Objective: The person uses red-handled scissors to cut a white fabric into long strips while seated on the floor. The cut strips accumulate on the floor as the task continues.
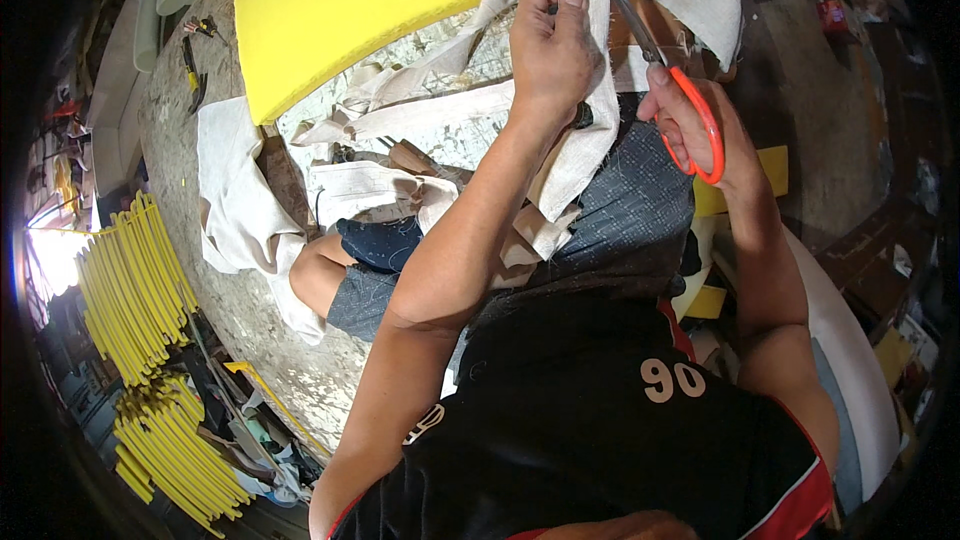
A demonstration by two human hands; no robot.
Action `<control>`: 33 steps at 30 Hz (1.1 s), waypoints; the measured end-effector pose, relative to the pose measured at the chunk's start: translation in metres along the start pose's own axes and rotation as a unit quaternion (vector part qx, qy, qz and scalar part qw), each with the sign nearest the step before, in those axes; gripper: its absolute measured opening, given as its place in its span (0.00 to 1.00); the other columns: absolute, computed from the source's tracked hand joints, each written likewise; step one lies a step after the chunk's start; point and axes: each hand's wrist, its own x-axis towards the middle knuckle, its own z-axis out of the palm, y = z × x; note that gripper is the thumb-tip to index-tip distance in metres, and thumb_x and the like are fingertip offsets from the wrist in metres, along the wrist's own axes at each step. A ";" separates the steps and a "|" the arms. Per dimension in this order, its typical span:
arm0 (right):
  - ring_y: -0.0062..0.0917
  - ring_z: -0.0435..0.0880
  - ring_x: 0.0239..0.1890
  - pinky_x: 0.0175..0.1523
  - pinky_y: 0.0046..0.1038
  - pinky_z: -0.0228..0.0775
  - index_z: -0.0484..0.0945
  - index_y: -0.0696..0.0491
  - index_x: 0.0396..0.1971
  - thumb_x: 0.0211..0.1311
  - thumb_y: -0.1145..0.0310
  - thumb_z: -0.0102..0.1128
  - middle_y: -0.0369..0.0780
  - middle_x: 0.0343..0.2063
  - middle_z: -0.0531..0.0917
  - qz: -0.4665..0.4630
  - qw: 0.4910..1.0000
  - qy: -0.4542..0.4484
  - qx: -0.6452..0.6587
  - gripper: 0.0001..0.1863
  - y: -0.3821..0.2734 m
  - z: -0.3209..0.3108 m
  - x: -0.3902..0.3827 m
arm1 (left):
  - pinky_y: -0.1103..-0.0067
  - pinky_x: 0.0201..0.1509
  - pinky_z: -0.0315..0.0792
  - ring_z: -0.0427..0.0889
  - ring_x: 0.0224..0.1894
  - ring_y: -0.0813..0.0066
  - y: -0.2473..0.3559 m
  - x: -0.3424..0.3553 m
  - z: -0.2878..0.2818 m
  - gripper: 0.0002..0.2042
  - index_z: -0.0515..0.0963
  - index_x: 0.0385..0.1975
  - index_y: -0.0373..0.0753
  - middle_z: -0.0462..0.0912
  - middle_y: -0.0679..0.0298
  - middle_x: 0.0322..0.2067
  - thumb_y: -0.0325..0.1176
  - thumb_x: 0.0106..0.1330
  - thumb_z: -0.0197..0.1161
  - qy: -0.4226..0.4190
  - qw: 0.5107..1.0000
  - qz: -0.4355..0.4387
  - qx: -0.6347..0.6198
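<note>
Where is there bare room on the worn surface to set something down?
Two patches of worn surface look free: one between the draped white cloth, bent knee and yellow bar; another between that cloth and the yellow-black tool. It is crowded around the left hand and right hand: held cloth, orange-handled scissors, cloth strips and yellow sheet.

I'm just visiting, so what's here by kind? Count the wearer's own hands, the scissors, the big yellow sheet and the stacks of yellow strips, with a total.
Wearer's hands: 2 (left hand, right hand)
Orange-handled scissors: 1
Big yellow sheet: 1
Stacks of yellow strips: 2 (upper stack, lower stack)
Total: 6
</note>
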 end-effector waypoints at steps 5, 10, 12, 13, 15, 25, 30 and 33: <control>0.12 0.66 0.11 0.18 0.19 0.59 0.77 0.59 0.27 0.75 0.40 0.48 0.29 0.10 0.67 -0.004 1.000 -0.003 0.010 0.33 -0.001 0.003 -0.002 | 0.85 0.21 0.59 0.64 0.19 0.89 0.006 -0.001 -0.005 0.09 0.70 0.39 0.36 0.71 0.73 0.20 0.35 0.78 0.56 0.002 1.000 -0.009 0.010; 0.13 0.67 0.11 0.18 0.19 0.60 0.78 0.60 0.27 0.75 0.39 0.46 0.30 0.10 0.68 -0.004 1.000 -0.009 0.026 0.35 -0.004 0.002 -0.003 | 0.85 0.21 0.59 0.64 0.19 0.89 0.003 0.001 -0.005 0.08 0.71 0.39 0.35 0.72 0.73 0.21 0.34 0.78 0.56 0.000 1.000 0.001 0.016; 0.13 0.68 0.11 0.19 0.19 0.61 0.78 0.60 0.27 0.75 0.38 0.45 0.30 0.10 0.68 0.006 1.000 -0.003 0.008 0.35 -0.006 0.002 -0.003 | 0.85 0.21 0.59 0.64 0.20 0.89 0.002 0.001 -0.005 0.08 0.71 0.39 0.35 0.72 0.73 0.21 0.34 0.78 0.56 0.002 1.000 0.000 0.012; 0.13 0.68 0.11 0.19 0.19 0.61 0.78 0.60 0.27 0.75 0.38 0.45 0.30 0.10 0.68 0.007 1.000 -0.003 0.006 0.35 -0.006 0.002 -0.003 | 0.85 0.21 0.59 0.65 0.20 0.89 0.002 0.001 -0.005 0.08 0.71 0.39 0.35 0.72 0.73 0.21 0.34 0.78 0.56 0.003 1.000 -0.001 0.011; 0.13 0.68 0.11 0.19 0.19 0.61 0.78 0.60 0.27 0.75 0.38 0.46 0.30 0.10 0.68 0.008 1.000 -0.003 0.004 0.35 -0.007 0.001 -0.002 | 0.85 0.21 0.59 0.65 0.19 0.89 0.002 0.002 -0.004 0.08 0.71 0.39 0.35 0.72 0.73 0.21 0.34 0.78 0.56 -0.001 1.000 0.001 0.010; 0.12 0.66 0.11 0.18 0.18 0.59 0.78 0.58 0.27 0.75 0.38 0.47 0.29 0.10 0.67 0.002 1.000 0.006 -0.006 0.34 -0.006 0.003 0.001 | 0.85 0.18 0.57 0.64 0.17 0.88 0.006 0.000 -0.005 0.08 0.70 0.39 0.36 0.72 0.72 0.20 0.34 0.78 0.56 -0.010 1.000 -0.014 0.000; 0.12 0.66 0.11 0.18 0.18 0.59 0.78 0.58 0.28 0.75 0.40 0.46 0.28 0.11 0.68 0.000 1.000 -0.004 0.022 0.33 -0.002 0.004 -0.002 | 0.85 0.20 0.58 0.64 0.19 0.89 0.003 0.000 -0.019 0.08 0.71 0.40 0.36 0.71 0.74 0.20 0.34 0.78 0.56 -0.011 0.999 -0.006 0.035; 0.12 0.67 0.11 0.18 0.18 0.60 0.78 0.59 0.28 0.76 0.40 0.46 0.29 0.11 0.68 0.008 1.000 -0.005 0.014 0.34 -0.004 0.004 0.000 | 0.85 0.21 0.58 0.64 0.19 0.89 0.004 0.000 -0.018 0.08 0.72 0.40 0.36 0.71 0.74 0.21 0.34 0.78 0.56 -0.009 0.999 -0.013 0.032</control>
